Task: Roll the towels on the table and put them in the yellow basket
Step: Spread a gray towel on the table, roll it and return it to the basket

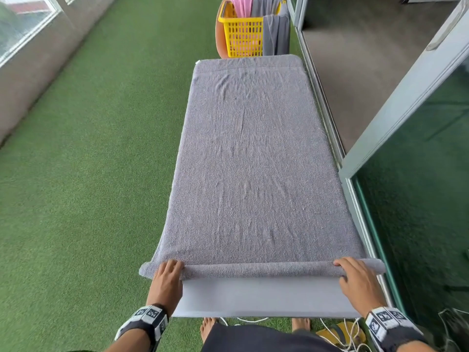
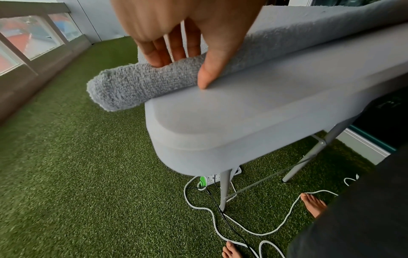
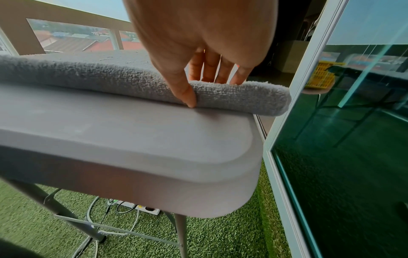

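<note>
The rolling has only just begun. A grey towel [image 1: 253, 153] lies spread flat along the grey folding surface [image 1: 258, 298], covering it almost to the far end, and only its near edge is turned into a thin roll [image 1: 256, 270] running across the full width. Nearly the whole length is left to roll, and after that the bundle has to go to the yellow basket [image 1: 242, 34], which stands beyond the far end of the surface with a pink cloth and grey cloths draped over its rim. Whether those are finished towels cannot be told.

The left hand [image 1: 166, 278] grips the left end of the roll, where the towel overhangs the side of the surface: the left wrist view shows the fingers [image 2: 163, 52] curled over the top and the thumb pressed at the near side, down by the bare surface. The right hand [image 1: 355, 278] mirrors it at the right end, fingers [image 3: 212, 69] over the roll and thumb tucked under its near edge. Both wrists sit low and near the body, palms down, arms reaching forward in parallel. Judging by this, the next move is an even push forward with both hands.
</note>
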